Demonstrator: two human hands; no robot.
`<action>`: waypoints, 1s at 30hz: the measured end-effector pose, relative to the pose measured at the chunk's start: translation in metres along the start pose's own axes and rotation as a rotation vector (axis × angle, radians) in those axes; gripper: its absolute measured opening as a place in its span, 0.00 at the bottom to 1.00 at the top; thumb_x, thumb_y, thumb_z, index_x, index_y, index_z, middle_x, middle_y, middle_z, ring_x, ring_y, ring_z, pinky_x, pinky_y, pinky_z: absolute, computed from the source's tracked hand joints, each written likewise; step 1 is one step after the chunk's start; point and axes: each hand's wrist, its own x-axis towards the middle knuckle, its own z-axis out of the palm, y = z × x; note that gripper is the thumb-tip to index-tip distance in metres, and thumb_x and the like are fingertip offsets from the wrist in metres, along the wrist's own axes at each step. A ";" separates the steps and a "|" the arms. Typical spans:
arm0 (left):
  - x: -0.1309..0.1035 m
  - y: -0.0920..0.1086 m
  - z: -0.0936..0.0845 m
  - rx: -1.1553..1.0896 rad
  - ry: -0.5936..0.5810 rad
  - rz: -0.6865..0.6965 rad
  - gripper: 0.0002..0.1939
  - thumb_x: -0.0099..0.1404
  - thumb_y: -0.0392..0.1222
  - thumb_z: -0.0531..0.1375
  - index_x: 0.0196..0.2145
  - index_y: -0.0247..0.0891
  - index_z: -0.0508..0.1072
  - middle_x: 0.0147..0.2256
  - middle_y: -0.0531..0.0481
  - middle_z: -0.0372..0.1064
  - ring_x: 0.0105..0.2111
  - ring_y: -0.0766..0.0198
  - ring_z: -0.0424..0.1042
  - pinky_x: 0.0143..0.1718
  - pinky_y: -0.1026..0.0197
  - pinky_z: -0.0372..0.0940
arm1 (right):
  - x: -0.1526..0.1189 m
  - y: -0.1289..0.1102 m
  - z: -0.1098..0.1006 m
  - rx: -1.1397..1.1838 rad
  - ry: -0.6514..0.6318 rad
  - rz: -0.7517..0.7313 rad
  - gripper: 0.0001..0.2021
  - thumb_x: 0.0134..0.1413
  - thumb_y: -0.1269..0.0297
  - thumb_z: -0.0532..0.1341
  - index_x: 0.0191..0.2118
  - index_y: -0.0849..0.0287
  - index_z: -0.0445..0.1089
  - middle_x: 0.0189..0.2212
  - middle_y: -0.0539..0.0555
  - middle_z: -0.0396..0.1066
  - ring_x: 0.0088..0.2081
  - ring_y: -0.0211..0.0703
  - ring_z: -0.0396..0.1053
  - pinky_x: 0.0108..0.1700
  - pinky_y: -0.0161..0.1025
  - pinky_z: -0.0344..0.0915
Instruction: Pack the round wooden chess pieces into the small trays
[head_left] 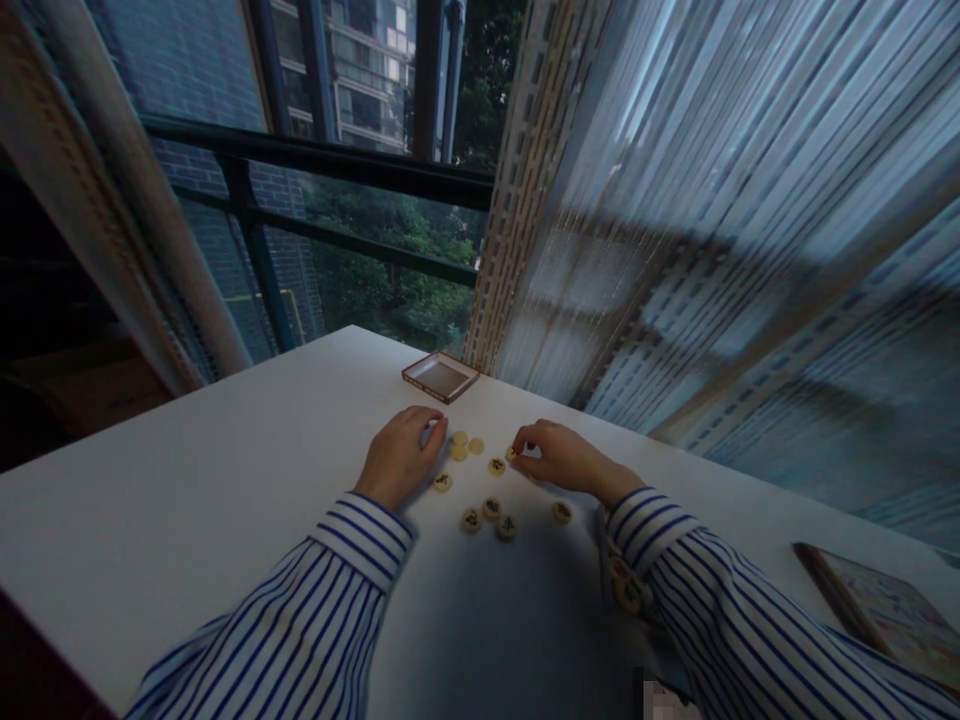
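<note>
Round wooden Chinese chess pieces (491, 508), several with dark characters facing up, lie on the white table between my hands. My right hand (559, 455) pinches one chess piece (512, 453) at its edge between thumb and fingers, near another lettered piece (496, 466). Across from it, my left hand (403, 452) is curled with thumb and fingertips close together; whatever they may hold is hidden. Just right of those fingertips is a small group of plain-faced pieces (459, 450). One lettered piece (442, 482) lies below the left hand.
A shallow brown-rimmed tray (441, 377) stands near the table's far edge. Under my right forearm, partly covered, is a container with more chess pieces (626, 590). A flat box or lid (885, 605) lies at the right. Curtains (637, 230) hang along the right side.
</note>
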 end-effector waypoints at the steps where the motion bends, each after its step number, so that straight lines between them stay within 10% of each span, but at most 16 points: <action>1: 0.000 0.000 0.000 0.002 0.000 0.004 0.16 0.65 0.44 0.47 0.36 0.35 0.71 0.37 0.44 0.72 0.37 0.58 0.70 0.39 0.57 0.65 | 0.000 0.001 0.001 -0.015 -0.011 0.010 0.09 0.49 0.61 0.59 0.34 0.59 0.72 0.31 0.56 0.70 0.32 0.41 0.66 0.36 0.36 0.59; 30: 0.001 -0.003 -0.003 0.123 0.009 -0.095 0.16 0.63 0.39 0.47 0.40 0.32 0.72 0.39 0.40 0.73 0.40 0.54 0.70 0.44 0.53 0.64 | 0.022 -0.046 0.004 -0.219 -0.100 -0.213 0.13 0.53 0.69 0.55 0.44 0.59 0.68 0.41 0.57 0.71 0.45 0.46 0.65 0.44 0.41 0.56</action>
